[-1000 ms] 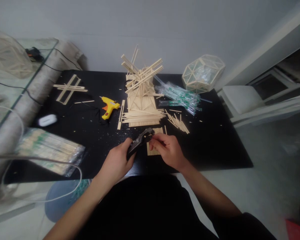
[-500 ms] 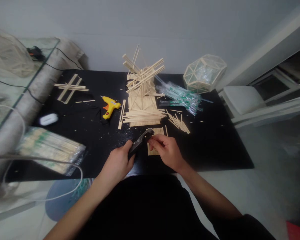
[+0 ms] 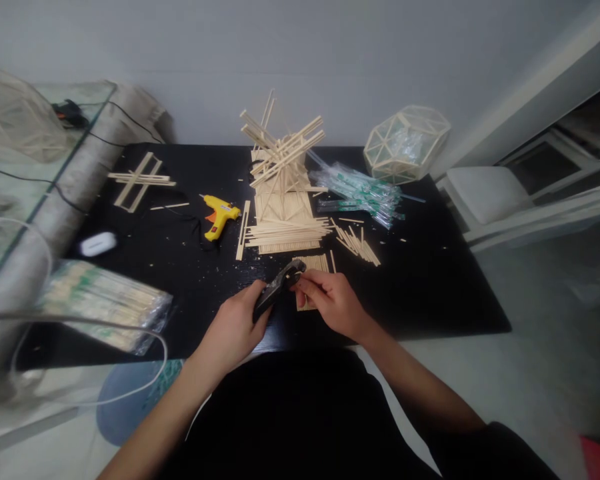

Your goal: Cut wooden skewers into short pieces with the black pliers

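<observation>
My left hand (image 3: 237, 320) is wrapped round the black handles of what look like pliers (image 3: 275, 288). Their dark, worn head points up and to the right. My right hand (image 3: 333, 300) is closed in a pinch right beside the jaws; a small pale piece seems to be at the fingertips, but it is too small to make out. Under both hands lies a small mat of wooden sticks (image 3: 316, 262) set side by side, partly hidden by my right hand. Behind it is a pile of loose sticks (image 3: 285, 231) across a larger stick panel.
A stick-built structure (image 3: 285, 167) stands at the back. Left of it lies a yellow glue gun (image 3: 220, 217) with its cord. Short sticks (image 3: 357, 245) and plastic wrappers (image 3: 363, 193) are to the right, near a stick polyhedron (image 3: 405, 143). Bagged chopsticks (image 3: 110, 303) lie front left.
The pliers and my right fingertips have shifted slightly left and come closer together. The whole view has moved a little. Both hands keep their grip.
</observation>
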A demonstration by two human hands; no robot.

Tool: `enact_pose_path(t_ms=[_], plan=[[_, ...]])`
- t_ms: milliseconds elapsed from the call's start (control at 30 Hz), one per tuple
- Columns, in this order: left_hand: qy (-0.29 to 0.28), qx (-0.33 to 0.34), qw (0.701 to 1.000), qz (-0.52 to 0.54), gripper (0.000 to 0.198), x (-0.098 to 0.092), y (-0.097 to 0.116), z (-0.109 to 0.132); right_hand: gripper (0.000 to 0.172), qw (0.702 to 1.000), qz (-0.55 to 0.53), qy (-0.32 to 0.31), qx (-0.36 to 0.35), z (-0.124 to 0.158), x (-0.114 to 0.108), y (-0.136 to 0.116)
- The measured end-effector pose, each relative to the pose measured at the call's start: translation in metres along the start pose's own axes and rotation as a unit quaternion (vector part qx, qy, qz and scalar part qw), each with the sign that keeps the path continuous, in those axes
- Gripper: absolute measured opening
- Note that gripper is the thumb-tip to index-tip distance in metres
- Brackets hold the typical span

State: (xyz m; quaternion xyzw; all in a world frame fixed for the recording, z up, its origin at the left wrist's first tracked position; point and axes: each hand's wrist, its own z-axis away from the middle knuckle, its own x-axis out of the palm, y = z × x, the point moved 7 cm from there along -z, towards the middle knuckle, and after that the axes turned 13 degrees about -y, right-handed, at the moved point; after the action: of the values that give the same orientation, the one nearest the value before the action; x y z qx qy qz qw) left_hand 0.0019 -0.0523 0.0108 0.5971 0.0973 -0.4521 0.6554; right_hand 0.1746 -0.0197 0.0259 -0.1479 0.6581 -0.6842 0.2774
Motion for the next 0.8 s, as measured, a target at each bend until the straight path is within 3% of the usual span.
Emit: enact_pose_path(t_ms=[300,467,700,800], plan=[[-0.024,-0.063,0.998,-0.006,0.007,0.004,0.0,0.002,0.035,0.998,0.063,0.027,-0.008,0.0,-0.003,-0.001],[-0.023,-0.068,0.997,0.008,0.007,0.005,-0.004,0.003,0.036,0.997,0.07,0.034,-0.005,-0.001,-0.002,0.002],[-0.077,-0.035,0.993,0.087,0.026,0.01,-0.011,-0.002,0.038,0.999,0.041,0.004,0.017,-0.005,0.0,0.005],[-0.069,-0.054,0.994,0.058,0.026,0.007,-0.015,-0.004,0.036,1.0,0.008,0.01,0.019,-0.003,-0.004,0.005]])
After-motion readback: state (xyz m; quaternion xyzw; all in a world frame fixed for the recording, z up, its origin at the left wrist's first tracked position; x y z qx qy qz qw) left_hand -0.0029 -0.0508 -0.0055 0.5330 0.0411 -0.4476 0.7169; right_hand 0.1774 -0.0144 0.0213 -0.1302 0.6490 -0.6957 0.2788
